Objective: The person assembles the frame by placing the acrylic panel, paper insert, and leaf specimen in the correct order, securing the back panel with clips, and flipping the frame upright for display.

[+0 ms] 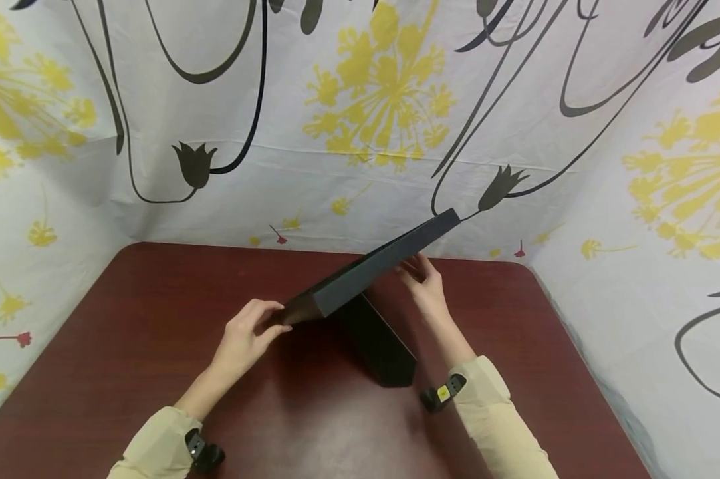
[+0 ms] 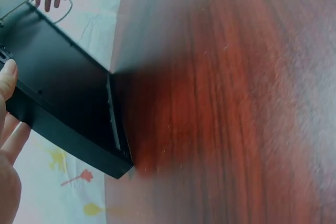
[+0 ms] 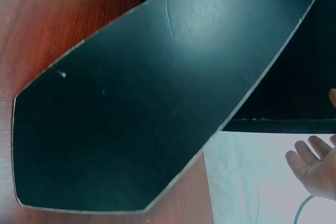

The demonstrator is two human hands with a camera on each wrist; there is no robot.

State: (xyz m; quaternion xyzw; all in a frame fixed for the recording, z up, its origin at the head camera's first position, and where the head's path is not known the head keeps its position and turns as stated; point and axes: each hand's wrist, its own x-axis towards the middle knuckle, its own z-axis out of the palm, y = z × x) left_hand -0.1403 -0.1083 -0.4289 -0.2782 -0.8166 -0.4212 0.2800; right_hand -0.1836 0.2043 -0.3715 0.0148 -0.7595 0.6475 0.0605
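Note:
A black picture frame (image 1: 383,263) stands tilted, its recessed back (image 2: 63,72) facing the table in the left wrist view. From that back a dark easel leg (image 3: 131,108) with pale cut edges slants down towards the tabletop. My left hand (image 1: 248,336) pinches the frame's left end, thumb on the back side and fingers round the outer rim. At the far right part of the frame is my right hand (image 1: 425,286). Its fingers (image 3: 304,161) look straight, beside the frame's edge, and the thumb is mostly cut off. The frame's front is hidden.
Under the frame lies a reddish-brown wooden table (image 1: 174,286) with a glossy surface. A white cloth (image 1: 336,179) with yellow flowers and dark stems hangs behind it and along both sides. Each wrist wears a small black camera (image 1: 443,392).

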